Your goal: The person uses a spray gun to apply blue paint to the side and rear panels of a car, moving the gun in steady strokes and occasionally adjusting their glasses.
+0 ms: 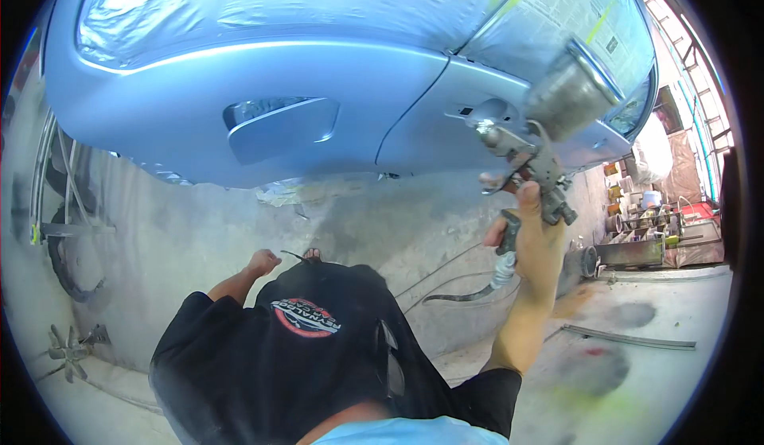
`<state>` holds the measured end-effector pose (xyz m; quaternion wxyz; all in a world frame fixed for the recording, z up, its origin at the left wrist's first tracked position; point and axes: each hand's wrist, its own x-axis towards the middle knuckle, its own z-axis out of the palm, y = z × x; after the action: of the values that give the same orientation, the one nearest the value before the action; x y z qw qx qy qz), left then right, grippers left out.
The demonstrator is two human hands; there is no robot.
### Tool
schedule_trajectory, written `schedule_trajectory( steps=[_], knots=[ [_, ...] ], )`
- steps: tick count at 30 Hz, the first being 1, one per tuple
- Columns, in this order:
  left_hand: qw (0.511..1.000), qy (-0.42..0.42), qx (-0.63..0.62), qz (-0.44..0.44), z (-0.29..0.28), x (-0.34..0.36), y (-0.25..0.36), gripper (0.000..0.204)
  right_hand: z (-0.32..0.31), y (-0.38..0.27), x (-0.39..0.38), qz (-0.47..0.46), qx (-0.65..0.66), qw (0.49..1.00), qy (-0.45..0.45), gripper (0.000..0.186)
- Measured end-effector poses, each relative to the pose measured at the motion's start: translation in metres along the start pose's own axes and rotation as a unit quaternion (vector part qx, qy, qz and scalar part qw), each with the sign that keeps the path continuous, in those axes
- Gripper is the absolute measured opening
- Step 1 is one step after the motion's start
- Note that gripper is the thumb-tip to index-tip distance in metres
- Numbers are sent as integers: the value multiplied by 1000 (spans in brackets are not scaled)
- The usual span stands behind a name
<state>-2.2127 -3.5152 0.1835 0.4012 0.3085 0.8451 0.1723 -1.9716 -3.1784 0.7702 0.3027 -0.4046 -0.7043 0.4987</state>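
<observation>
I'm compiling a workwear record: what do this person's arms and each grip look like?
The short black cloth left sleeve and matching right sleeve look plain, without visible markings. Below them, the left forearm and right forearm are bare. The left grip and right grip show no glove.

There is free room over the floor [215,230] between the left hand [261,263] and the blue car [358,95]. The car's side stops any reach forward, like a wall. A small flap [282,133] on it looks like it sticks out. The spray gun [544,171] and its big metal cup [574,95] block the way from the right hand [538,234] to the car. A hose [461,296] hangs low between the two hands. A metal stand [76,229] blocks the far left.
</observation>
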Motion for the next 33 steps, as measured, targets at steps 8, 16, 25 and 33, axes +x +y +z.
schedule_trajectory(
  steps=[8, 16, 25, 33],
  knots=[
    [996, -82, 20, -39, 25, -34, -147, 29, -29, 22, 8, 29, -76, 974, 213, 51],
    [981, -33, 183, 50, -17, -55, -189, 30, 32, 1, -21, -10, -19, 987, 162, 54],
    [987, -89, 132, 1, -33, -156, -306, 33, 209, -73, -107, -4, 33, 997, 66, 48],
    [997, 42, 52, 33, -119, -173, -321, 47, 370, -157, -195, -54, 27, 994, -87, 58]
  ],
)
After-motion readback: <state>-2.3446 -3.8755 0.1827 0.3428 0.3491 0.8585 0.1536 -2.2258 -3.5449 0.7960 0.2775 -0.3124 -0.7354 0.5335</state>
